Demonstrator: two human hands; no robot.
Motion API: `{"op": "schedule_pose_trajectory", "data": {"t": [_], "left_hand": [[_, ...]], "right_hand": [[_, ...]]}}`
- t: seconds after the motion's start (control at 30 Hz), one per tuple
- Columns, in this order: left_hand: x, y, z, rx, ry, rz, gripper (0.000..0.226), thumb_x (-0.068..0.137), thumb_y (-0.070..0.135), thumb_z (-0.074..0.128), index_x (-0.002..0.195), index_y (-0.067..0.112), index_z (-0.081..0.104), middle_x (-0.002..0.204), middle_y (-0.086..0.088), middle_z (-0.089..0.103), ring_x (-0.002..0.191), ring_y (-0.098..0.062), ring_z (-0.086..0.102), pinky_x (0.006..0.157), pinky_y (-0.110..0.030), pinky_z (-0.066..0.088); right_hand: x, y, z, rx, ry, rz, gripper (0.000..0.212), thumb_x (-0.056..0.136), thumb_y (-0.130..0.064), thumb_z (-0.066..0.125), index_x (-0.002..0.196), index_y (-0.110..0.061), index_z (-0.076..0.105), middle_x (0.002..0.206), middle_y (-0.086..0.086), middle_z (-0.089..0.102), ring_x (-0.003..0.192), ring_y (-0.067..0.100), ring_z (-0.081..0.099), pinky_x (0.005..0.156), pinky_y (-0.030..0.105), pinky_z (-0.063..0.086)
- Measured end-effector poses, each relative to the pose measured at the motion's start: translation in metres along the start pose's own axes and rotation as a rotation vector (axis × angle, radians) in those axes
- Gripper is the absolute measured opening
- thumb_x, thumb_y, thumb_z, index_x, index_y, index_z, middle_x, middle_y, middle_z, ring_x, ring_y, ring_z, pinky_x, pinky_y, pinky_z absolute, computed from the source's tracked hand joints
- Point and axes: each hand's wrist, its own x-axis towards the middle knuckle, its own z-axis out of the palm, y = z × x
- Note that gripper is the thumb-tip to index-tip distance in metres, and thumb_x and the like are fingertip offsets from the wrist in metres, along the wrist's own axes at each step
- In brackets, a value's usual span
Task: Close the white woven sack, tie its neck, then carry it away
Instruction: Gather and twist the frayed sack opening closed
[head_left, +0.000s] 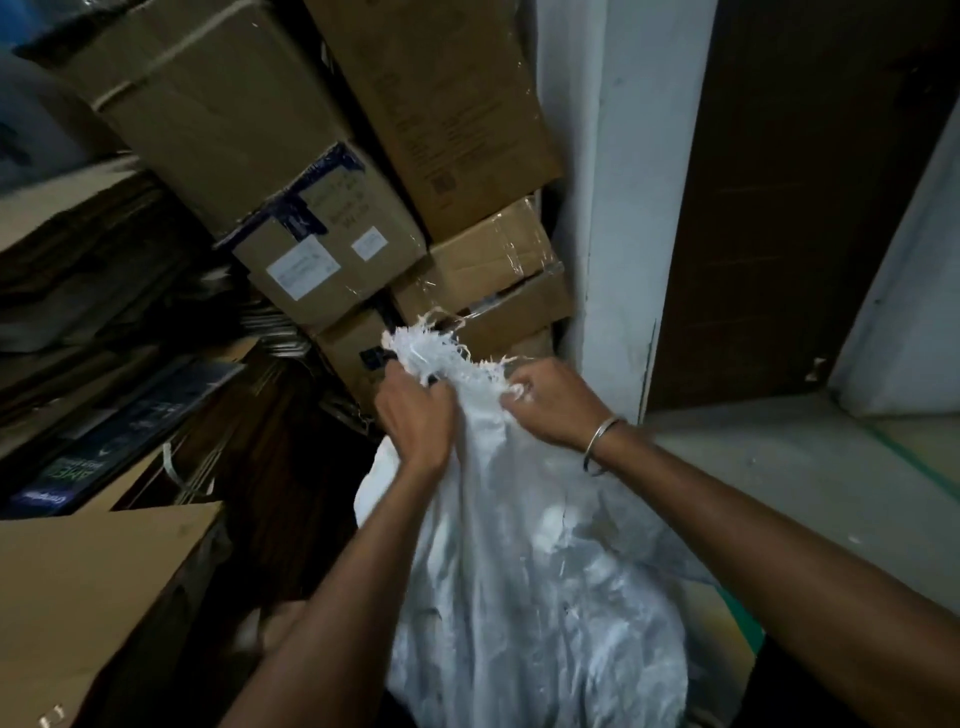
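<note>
Both fists, left hand and right hand, clamp the sack neck; boxes crowd left.

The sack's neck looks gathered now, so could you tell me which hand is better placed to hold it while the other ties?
Probably the left hand: its grip wraps the bunched neck of the sack just under the frayed top, while the right hand only pinches a fold at the side.

White labels on cardboard box blurred, dark box print unreadable.
</note>
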Motion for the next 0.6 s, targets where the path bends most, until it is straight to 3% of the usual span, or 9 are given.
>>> {"op": "schedule_pose_trajectory", "data": {"t": [0.07, 0.13, 0.27, 0.33, 0.43, 0.5, 0.53, 0.6], "left_hand": [[-0.022, 0.004, 0.014, -0.102, 0.014, -0.084, 0.028, 0.083, 0.005, 0.06, 0.108, -0.006, 0.058, 0.109, -0.023, 0.063, 0.102, -0.038, 0.061, 0.086, -0.038, 0.043], [-0.031, 0.006, 0.021, -0.146, -0.059, -0.193, 0.028, 0.087, 0.006, 0.057, 0.112, -0.005, 0.054, 0.114, -0.024, 0.062, 0.11, -0.041, 0.059, 0.091, -0.04, 0.043], [-0.033, 0.01, 0.024, -0.249, -0.273, -0.223, 0.035, 0.078, 0.022, 0.048, 0.108, 0.006, 0.06, 0.108, -0.014, 0.065, 0.095, -0.029, 0.058, 0.085, -0.04, 0.047], [-0.037, 0.014, 0.023, -0.519, -0.436, -0.271, 0.024, 0.081, 0.023, 0.052, 0.094, 0.011, 0.068, 0.095, -0.013, 0.072, 0.085, -0.026, 0.065, 0.076, -0.038, 0.052], [-0.037, 0.013, 0.012, -0.868, -0.818, -0.429, 0.018, 0.091, 0.012, 0.058, 0.092, 0.004, 0.075, 0.086, -0.013, 0.075, 0.078, -0.022, 0.072, 0.075, -0.031, 0.058], [-0.03, 0.006, 0.003, -0.715, -0.966, -0.32, 0.017, 0.086, -0.003, 0.062, 0.099, -0.002, 0.072, 0.083, -0.011, 0.076, 0.073, -0.019, 0.073, 0.067, -0.026, 0.059], [-0.026, 0.003, 0.0, -0.601, -0.948, -0.246, 0.017, 0.086, -0.008, 0.062, 0.099, -0.001, 0.071, 0.08, -0.007, 0.077, 0.071, -0.016, 0.073, 0.064, -0.024, 0.058], [-0.015, -0.004, -0.004, -0.497, -0.867, -0.165, 0.021, 0.086, -0.01, 0.059, 0.094, 0.004, 0.073, 0.08, -0.005, 0.076, 0.077, -0.019, 0.071, 0.072, -0.03, 0.058]], "right_hand": [[-0.017, -0.008, 0.017, -0.007, 0.039, -0.1, 0.014, 0.077, -0.008, 0.066, 0.065, -0.001, 0.066, 0.062, 0.013, 0.064, 0.06, 0.022, 0.059, 0.058, 0.036, 0.041], [-0.03, -0.01, 0.025, 0.018, 0.09, -0.108, 0.009, 0.073, -0.009, 0.066, 0.066, -0.003, 0.066, 0.06, 0.011, 0.063, 0.059, 0.018, 0.058, 0.056, 0.031, 0.038], [-0.035, -0.009, 0.021, 0.059, 0.202, -0.069, 0.017, 0.071, -0.009, 0.064, 0.059, -0.01, 0.053, 0.053, 0.009, 0.04, 0.056, 0.007, 0.049, 0.051, 0.023, 0.03], [-0.031, -0.007, 0.021, 0.091, 0.21, -0.016, 0.019, 0.074, -0.01, 0.068, 0.059, -0.01, 0.056, 0.059, 0.009, 0.051, 0.058, -0.001, 0.049, 0.049, 0.018, 0.031], [-0.023, -0.003, 0.013, 0.162, 0.162, 0.053, 0.01, 0.078, -0.011, 0.074, 0.071, -0.004, 0.07, 0.056, 0.0, 0.062, 0.057, -0.001, 0.052, 0.051, 0.023, 0.037], [-0.018, 0.002, 0.005, 0.2, 0.145, 0.101, 0.014, 0.074, -0.008, 0.079, 0.075, -0.011, 0.065, 0.063, -0.012, 0.058, 0.055, -0.006, 0.048, 0.05, 0.011, 0.036], [-0.016, 0.005, 0.001, 0.202, 0.139, 0.11, 0.019, 0.072, -0.01, 0.083, 0.08, -0.012, 0.066, 0.067, -0.013, 0.059, 0.058, -0.006, 0.05, 0.052, 0.007, 0.036], [-0.016, 0.01, -0.004, 0.219, 0.045, 0.115, 0.027, 0.074, -0.018, 0.085, 0.094, -0.011, 0.068, 0.081, -0.009, 0.066, 0.069, 0.004, 0.059, 0.06, 0.008, 0.043]]}}
